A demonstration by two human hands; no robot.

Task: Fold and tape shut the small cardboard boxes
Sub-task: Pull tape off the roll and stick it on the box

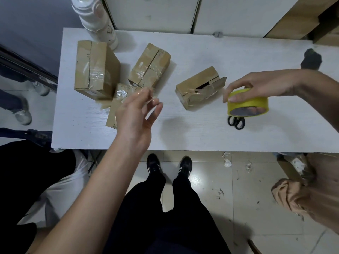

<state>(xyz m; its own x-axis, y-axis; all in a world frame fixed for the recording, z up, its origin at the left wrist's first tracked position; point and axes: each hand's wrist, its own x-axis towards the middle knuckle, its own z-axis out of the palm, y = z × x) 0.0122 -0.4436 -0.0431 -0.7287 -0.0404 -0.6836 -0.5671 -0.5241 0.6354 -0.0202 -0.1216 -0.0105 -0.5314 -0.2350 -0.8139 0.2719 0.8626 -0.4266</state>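
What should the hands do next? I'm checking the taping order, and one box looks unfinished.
Probably carry the tape roll, gripped by the right hand, to the box nearest it and close its end: a flap there stands ajar over a dark gap. The left hand hovers free to press the flap down.

There is only the one view, from a camera worn on the person's head, looking steeply down over the white table and past its near edge to the person's own legs and shoes on the tiled floor. It sits close — both forearms reach in from the bottom and right edges, and the table fills the middle band from left to right. The wide lens bends the edges, so the cabinet fronts at the top lean — no second view shares the scene.
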